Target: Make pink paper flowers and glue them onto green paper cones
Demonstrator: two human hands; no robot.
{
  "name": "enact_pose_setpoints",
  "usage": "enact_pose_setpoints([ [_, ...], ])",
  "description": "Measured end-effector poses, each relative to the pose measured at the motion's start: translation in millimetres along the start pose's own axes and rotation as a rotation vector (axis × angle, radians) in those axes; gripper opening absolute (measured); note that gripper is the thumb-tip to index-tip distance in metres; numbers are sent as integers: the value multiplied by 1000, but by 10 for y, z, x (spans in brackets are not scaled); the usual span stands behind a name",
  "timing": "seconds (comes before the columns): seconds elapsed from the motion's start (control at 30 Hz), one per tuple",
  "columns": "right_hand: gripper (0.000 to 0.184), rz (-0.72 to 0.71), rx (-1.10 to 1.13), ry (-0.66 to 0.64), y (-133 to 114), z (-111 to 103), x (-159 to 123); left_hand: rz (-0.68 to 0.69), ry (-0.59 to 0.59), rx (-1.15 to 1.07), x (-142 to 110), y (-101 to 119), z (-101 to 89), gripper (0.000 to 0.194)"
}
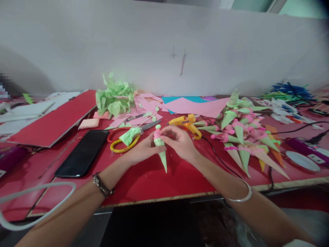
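Observation:
Between my two hands, over the red table, is a paper ice cream cone (pixel 162 158) with a pale green cone, a pink top and a small green ball at its tip. It points down toward me. My left hand (pixel 145 149) grips it from the left, its thumb across the cone just under the rim. My right hand (pixel 180 141) closes its thumb and fingers on the pink upper part from the right. Just left of the cone lie scissors (pixel 124 140) with red and yellow handles, a crumpled green piece (pixel 130 136) resting on them. A yellow glue gun (pixel 187 124) lies just beyond my right hand.
Many finished paper cones (pixel 243 132) are heaped at right. A black phone (pixel 83 152) lies at left, near a red board (pixel 55 118). Green crepe paper (pixel 115 97), pink sheets (pixel 199 105) and scraps line the back by the wall. A black cord (pixel 218 157) crosses the table.

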State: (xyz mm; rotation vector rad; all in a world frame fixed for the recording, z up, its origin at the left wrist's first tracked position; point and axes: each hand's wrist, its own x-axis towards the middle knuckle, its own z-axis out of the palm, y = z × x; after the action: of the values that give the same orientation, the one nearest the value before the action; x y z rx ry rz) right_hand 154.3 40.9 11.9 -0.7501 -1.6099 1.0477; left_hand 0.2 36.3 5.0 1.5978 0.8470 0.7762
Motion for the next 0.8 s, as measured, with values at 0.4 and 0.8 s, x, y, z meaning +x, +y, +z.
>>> enact_pose_setpoints([
  [0.4,8,58,113,109,-31,-28,23,107,64,873,-17,-14,-29,30],
  [0.8,10,93,121,98,-18,-44,8,5,453,1383,-52,216,-266,43],
])
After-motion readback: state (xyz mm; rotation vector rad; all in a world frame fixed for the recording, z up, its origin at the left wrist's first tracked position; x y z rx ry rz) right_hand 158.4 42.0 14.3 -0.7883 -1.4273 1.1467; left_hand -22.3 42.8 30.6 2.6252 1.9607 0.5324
